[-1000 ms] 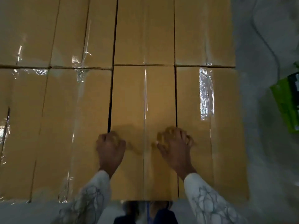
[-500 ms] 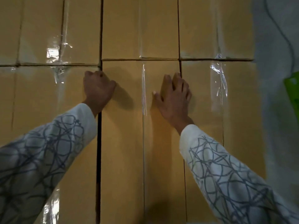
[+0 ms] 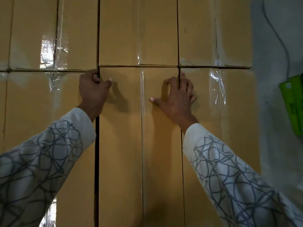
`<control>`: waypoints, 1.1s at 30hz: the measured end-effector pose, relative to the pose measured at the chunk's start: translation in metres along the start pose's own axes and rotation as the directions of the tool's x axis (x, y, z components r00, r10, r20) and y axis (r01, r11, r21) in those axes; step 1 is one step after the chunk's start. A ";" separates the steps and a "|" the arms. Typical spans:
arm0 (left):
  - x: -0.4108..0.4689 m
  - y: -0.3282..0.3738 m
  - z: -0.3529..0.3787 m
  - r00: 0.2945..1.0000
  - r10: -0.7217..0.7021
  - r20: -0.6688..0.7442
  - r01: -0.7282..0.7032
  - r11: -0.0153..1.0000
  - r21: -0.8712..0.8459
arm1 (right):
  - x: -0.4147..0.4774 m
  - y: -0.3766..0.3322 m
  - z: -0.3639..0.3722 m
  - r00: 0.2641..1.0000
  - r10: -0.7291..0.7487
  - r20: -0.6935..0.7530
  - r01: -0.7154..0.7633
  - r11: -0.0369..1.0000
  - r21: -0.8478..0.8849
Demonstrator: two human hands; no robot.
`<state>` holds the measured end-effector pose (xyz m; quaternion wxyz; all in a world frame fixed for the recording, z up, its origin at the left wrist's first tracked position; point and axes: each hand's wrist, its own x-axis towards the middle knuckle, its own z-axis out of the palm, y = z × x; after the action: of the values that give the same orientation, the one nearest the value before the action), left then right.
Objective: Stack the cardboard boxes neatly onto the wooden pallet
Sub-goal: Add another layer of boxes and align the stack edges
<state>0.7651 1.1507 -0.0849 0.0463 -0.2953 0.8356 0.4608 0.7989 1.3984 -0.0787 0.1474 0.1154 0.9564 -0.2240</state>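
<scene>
A long cardboard box (image 3: pixel 129 145), taped down its middle, lies in the centre of a tight layer of like boxes. My left hand (image 3: pixel 92 91) grips its far left corner, fingers curled into the dark gap beside it, thumb on the top face. My right hand (image 3: pixel 177 97) holds the far right corner, fingers reaching into the gap on that side, thumb spread across the top. Neighbouring boxes lie to the left (image 3: pixel 32 112), to the right (image 3: pixel 229 120) and beyond (image 3: pixel 139 33). No pallet is visible; the boxes hide whatever is under them.
Right of the stack is a pale grey floor (image 3: pixel 275 145) with a thin cable (image 3: pixel 278 38) running across it. A bright green object (image 3: pixel 293 104) lies at the right edge of view.
Both hands have slid from the near end of the centre box to its far corners. The fingers now hook into the gaps on either side. The view has moved closer.
</scene>
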 end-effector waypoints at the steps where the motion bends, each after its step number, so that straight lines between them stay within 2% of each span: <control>1: -0.002 0.000 -0.001 1.000 0.007 0.008 -0.007 1.000 -0.011 | 0.001 0.000 -0.001 1.000 0.000 0.005 0.000 1.000 -0.002; 12: 0.014 0.009 -0.007 0.976 -0.156 0.153 0.182 0.969 -0.170 | 0.001 -0.005 -0.001 1.000 0.016 0.012 -0.016 1.000 -0.005; 26: 0.011 0.013 -0.008 0.965 -0.188 0.183 0.226 0.950 -0.215 | 0.001 -0.001 0.000 1.000 0.017 0.017 -0.017 1.000 0.017; 33: 0.012 0.009 -0.012 0.968 -0.100 0.229 0.142 0.975 -0.173 | -0.004 -0.005 0.000 0.998 0.032 0.045 -0.032 0.999 -0.013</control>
<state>0.7524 1.1392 -0.0759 0.1383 -0.2964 0.7586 0.5635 0.8010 1.3931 -0.0753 0.1735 0.1247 0.9522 -0.2183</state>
